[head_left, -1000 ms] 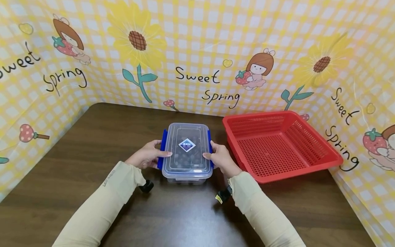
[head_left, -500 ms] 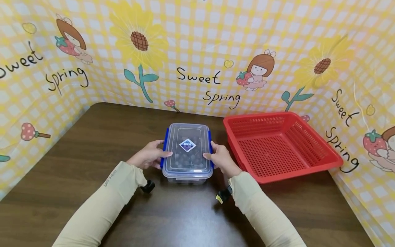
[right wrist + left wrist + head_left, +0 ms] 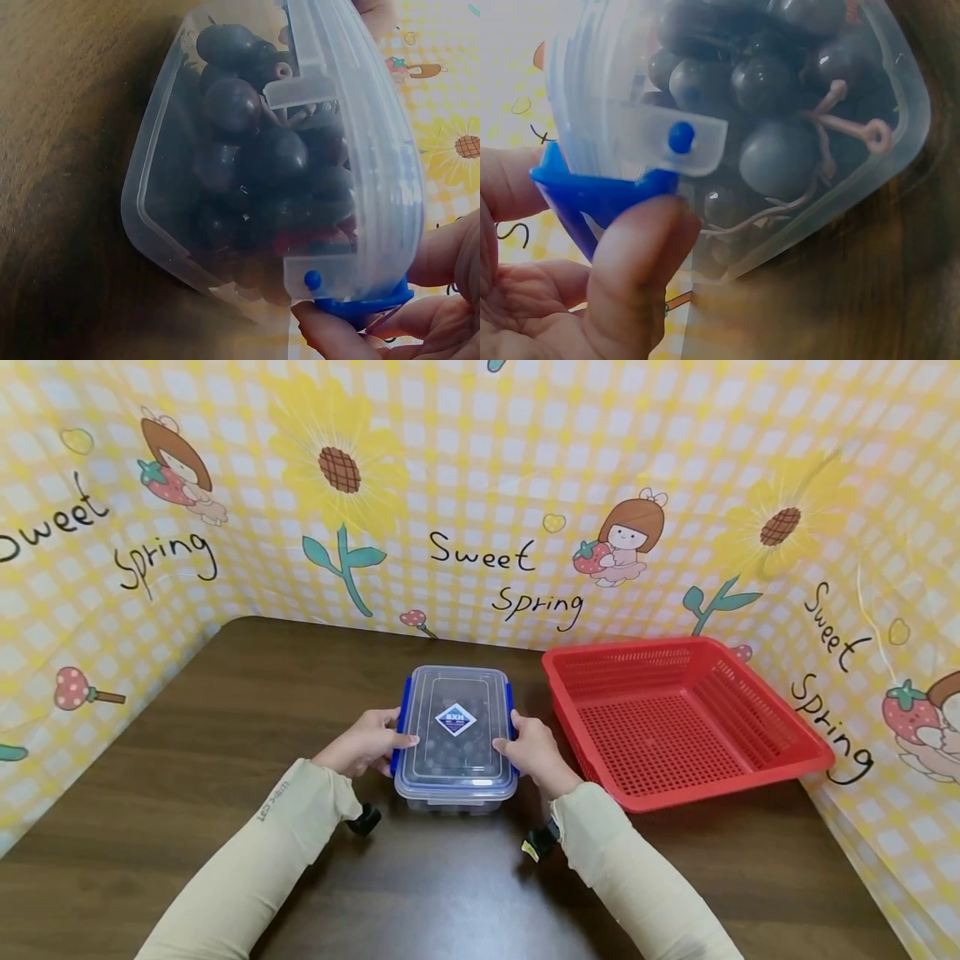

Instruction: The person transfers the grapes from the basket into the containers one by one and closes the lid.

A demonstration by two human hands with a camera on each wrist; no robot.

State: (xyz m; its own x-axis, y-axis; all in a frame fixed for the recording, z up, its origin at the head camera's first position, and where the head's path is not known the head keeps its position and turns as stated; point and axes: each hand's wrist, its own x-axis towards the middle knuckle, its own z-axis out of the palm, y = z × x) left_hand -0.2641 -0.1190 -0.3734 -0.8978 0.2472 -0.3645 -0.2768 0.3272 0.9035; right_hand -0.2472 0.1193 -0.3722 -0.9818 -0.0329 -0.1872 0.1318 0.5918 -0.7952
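A clear plastic food container with a lidded top and blue side clips stands on the table. Dark grapes and pale stems show through its wall. My left hand grips its left side, thumb on the lid edge. In the left wrist view, fingers lie against the blue clip, which juts from the rim. My right hand holds the opposite side, thumb on the lid. The right wrist view has fingers around the other blue clip. The undersides of both hands are hidden in the head view.
A red perforated plastic basket stands right of the container, near my right hand. The brown wooden table is bordered at the back and sides by a yellow checked cloth.
The left blue clip has swung inward, closer to the container's side. Both hands keep their places on the container. The head view has tilted slightly.
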